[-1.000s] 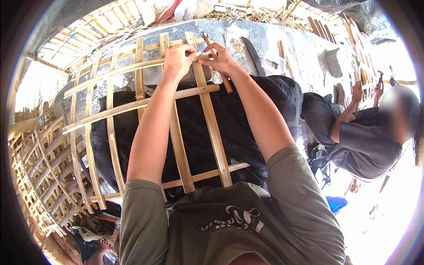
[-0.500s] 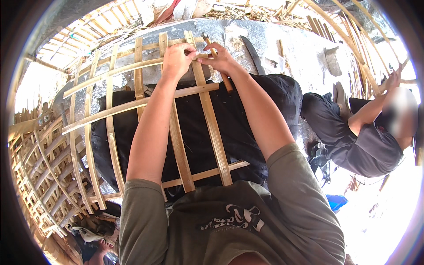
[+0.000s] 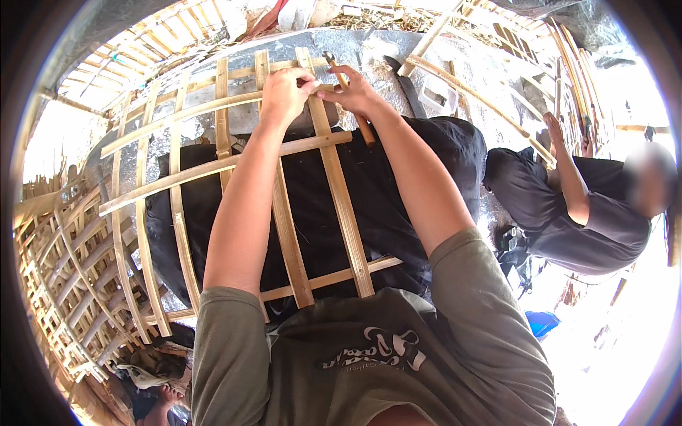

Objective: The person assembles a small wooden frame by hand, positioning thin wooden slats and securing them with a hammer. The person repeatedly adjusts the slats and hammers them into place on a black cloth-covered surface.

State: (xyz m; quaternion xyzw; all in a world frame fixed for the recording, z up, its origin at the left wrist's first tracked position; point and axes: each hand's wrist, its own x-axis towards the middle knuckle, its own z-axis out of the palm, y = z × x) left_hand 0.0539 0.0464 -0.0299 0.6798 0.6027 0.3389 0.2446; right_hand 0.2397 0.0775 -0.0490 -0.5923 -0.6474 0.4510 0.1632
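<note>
A lattice of pale bamboo slats [image 3: 284, 241] lies across my lap, long strips crossing over one another. At its far right part, my left hand [image 3: 285, 94] is closed in a pinch over the end of a cross slat; anything small between its fingertips is hidden. Close beside it, my right hand [image 3: 355, 94] is curled around a hammer [image 3: 366, 132]. The hammer has a wooden handle, and its dark metal head points away from me. My right thumb reaches to the same cross slat, near the left fingertips.
A dark curved blade [image 3: 406, 85] lies beyond my right hand, next to a clear plastic box [image 3: 438, 96]. At the right, another person [image 3: 582, 199] sits handling a long bamboo strip [image 3: 472, 94]. A woven bamboo stack [image 3: 71, 263] stands at left.
My hands and the lattice stay almost where they were. At the right, the other person's arm has shifted, and the long bamboo strip has swung left toward the blade and plastic box.
</note>
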